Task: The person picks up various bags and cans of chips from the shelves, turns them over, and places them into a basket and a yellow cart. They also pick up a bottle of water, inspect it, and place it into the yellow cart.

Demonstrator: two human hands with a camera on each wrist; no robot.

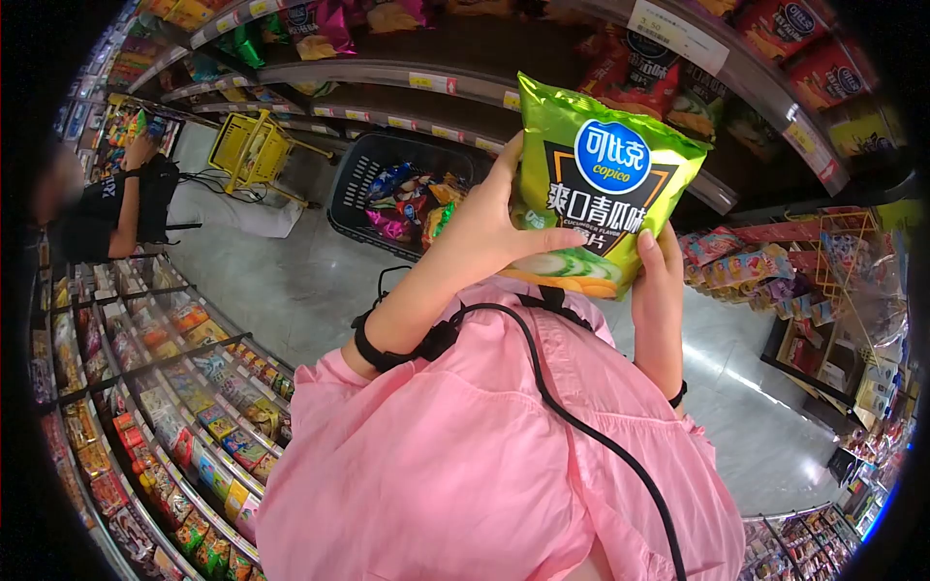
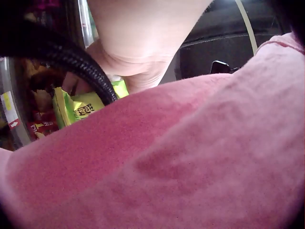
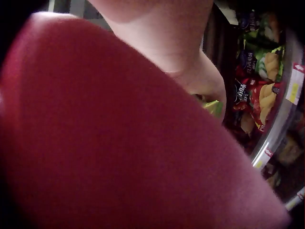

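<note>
Since a puffy bag probably needs steadying from two sides, I've got both ends on it: left grip [image 1: 494,225] holds the left edge of the green chip bag [image 1: 615,189], thumb laid across its front; right grip [image 1: 662,276] pinches the lower right edge, thumb on the front too. Fingertips behind are hidden. Bag is up off the shelf [image 3: 274,132], before the pink top [image 1: 417,426], printed face to the head camera, slightly tilted, likely so the label reads with the big logo uncovered. From my end, wrist views barely help: pink cloth fills much of each, only bits of green bag show. Black basket [image 1: 356,184] sits beyond the left forearm, mixed snack packs [image 1: 412,200] inside; presumably parked there to free both sides; can't tell what supports it. Red chip bags [image 3: 261,104] on the shelf face outward, I'd guess so shoppers see the fronts.
</note>
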